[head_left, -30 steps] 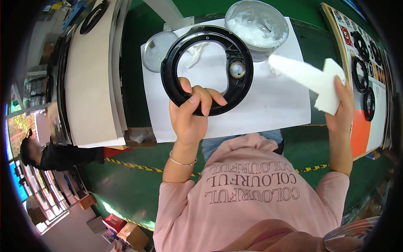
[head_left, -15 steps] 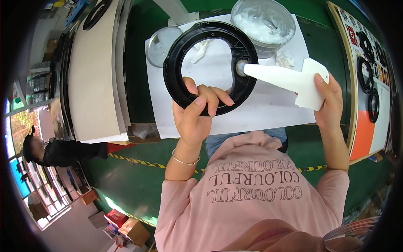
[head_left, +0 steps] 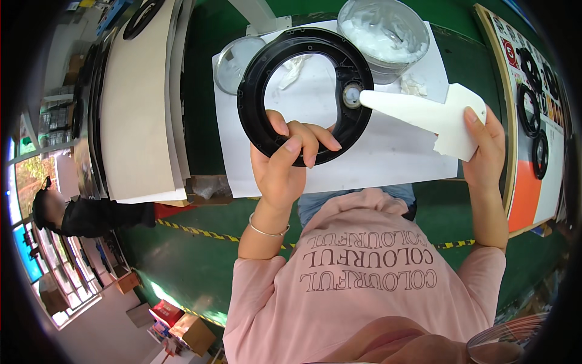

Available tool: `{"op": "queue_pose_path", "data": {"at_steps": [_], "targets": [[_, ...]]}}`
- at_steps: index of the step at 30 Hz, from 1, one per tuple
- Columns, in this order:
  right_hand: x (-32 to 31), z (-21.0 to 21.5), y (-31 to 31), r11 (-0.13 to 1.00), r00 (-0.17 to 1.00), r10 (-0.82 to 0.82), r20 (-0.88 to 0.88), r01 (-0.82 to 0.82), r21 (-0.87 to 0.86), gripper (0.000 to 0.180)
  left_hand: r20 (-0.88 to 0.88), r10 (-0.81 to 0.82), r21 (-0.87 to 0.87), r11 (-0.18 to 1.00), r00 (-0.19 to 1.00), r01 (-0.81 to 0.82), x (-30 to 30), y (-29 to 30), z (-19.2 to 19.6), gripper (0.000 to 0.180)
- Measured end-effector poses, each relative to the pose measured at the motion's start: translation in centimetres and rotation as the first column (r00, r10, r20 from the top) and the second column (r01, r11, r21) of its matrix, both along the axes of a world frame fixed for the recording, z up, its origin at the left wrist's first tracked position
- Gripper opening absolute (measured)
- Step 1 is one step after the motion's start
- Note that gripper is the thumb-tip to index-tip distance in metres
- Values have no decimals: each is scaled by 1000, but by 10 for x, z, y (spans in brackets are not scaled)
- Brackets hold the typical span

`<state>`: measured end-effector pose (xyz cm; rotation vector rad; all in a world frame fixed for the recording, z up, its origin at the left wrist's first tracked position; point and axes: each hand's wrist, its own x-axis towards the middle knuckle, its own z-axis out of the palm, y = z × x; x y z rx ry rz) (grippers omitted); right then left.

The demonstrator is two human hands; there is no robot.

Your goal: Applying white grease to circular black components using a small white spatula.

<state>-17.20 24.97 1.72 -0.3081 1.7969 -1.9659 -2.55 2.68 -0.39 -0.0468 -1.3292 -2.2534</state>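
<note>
- Head view: left hand (head_left: 285,164) grips the black ring (head_left: 303,94) by its near rim.
- Right hand (head_left: 482,155) clasps a white cone (head_left: 418,112), tip at the ring's hub (head_left: 351,95); squeezing too hard could overfill and smear it.

A green workbench (head_left: 206,109) stands over green floor (head_left: 182,267) beside bright windows (head_left: 24,200).

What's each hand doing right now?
Left hand: closed on the black ring.
Right hand: closed on the white cone-shaped applicator.
</note>
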Motion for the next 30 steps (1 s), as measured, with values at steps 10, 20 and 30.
{"op": "queue_pose_path", "data": {"at_steps": [10,20,30], "targets": [[12,36,-1,924,160,375,-913,-139,355,23,61,54,36,998,997,-57,2,2,4,13],[27,45,-2,856,-249,507,-825,32,516,19,80,90,57,994,993,-95,2,0,3,13],[26,39,-4,863,-241,498,-833,44,503,19,62,74,64,995,995,-78,1,0,4,13]]}}
